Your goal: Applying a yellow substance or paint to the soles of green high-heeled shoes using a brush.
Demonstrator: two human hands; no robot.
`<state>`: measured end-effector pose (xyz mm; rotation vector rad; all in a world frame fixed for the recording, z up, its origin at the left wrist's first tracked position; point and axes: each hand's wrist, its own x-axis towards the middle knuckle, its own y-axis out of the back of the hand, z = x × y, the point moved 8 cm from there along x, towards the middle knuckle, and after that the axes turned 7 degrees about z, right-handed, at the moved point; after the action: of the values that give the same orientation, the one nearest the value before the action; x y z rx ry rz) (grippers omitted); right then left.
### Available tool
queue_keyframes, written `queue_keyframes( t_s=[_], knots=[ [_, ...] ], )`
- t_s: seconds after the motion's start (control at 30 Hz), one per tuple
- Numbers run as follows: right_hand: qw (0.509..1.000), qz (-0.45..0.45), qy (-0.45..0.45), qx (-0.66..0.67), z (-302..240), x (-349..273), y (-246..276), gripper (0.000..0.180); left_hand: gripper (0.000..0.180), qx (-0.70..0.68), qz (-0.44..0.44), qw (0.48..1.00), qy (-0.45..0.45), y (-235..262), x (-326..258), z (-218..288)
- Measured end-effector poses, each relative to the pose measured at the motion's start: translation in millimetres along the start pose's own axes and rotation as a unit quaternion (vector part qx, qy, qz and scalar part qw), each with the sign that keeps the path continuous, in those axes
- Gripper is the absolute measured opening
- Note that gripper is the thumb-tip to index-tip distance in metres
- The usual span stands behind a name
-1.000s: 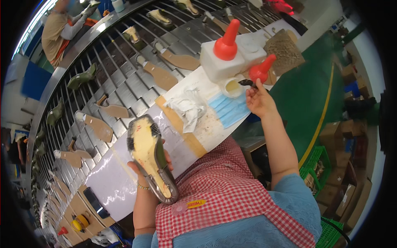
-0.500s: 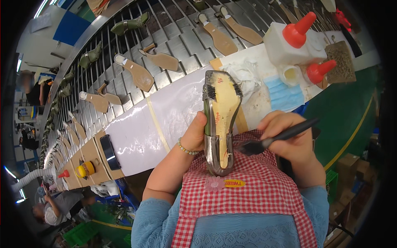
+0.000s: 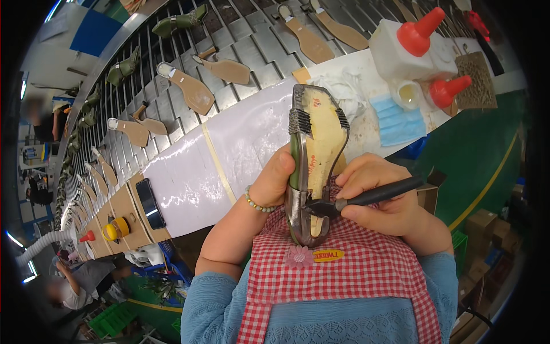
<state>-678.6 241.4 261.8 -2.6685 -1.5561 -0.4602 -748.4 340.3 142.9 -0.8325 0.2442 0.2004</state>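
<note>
Shoe upper on a last [image 3: 314, 155], bottom side up toward the cam: pale yellow insole board w/ red marks on it, olive-green upper material wrapped along the edges, a dark ribbed/pleated band across near the toe, shiny silver-grey material at the heel end. Long axis runs roughly up-down in the view, leaning a bit; squared toe end points away from the person, toward the workbench [image 3: 229, 155]; heel end points back at the chest, just above the red-and-white checked apron [image 3: 355, 275]. It's held in the air over the bench's near edge, not resting on it. Left hand [image 3: 275, 180] is wrapped round the shoe's left side at mid-length, thumb on top along the green edge, beaded bracelet at the wrist. Right hand [image 3: 381, 195] is closed around a dark-handled brush [image 3: 366, 198], handle running out to the right, bristle end touching the heel part of the shoe's bottom. On the bench beyond: white glue bottle w/ red cone nozzle [image 3: 409, 49], small open glue cup [image 3: 408, 94] beside a second red nozzle, blue face mask [image 3: 398, 120], crumpled white cloth [image 3: 344, 94]. Further back, tan insoles [image 3: 192, 92] and green shoe uppers sit on the slatted metal conveyor [image 3: 263, 46]. Black phone [image 3: 150, 203] lies on the bench's left part.
</note>
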Motion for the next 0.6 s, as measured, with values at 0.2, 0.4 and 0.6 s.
queue_keyframes(
  t_s=[0.2,0.4,0.6],
  knots=[
    [0.989,0.034,0.081,-0.119,-20,5,1,0.02,0.097,0.016,0.003,1.0,-0.002,0,-4,1],
    [0.983,0.034,0.123,-0.136,-29,-2,-4,0.023,0.096,0.005,0.002,1.0,0.008,7,-7,-5],
    [0.99,-0.026,0.106,-0.089,-26,-5,-15,0.022,0.094,0.003,0.005,1.0,0.017,7,-7,-4]
  ],
)
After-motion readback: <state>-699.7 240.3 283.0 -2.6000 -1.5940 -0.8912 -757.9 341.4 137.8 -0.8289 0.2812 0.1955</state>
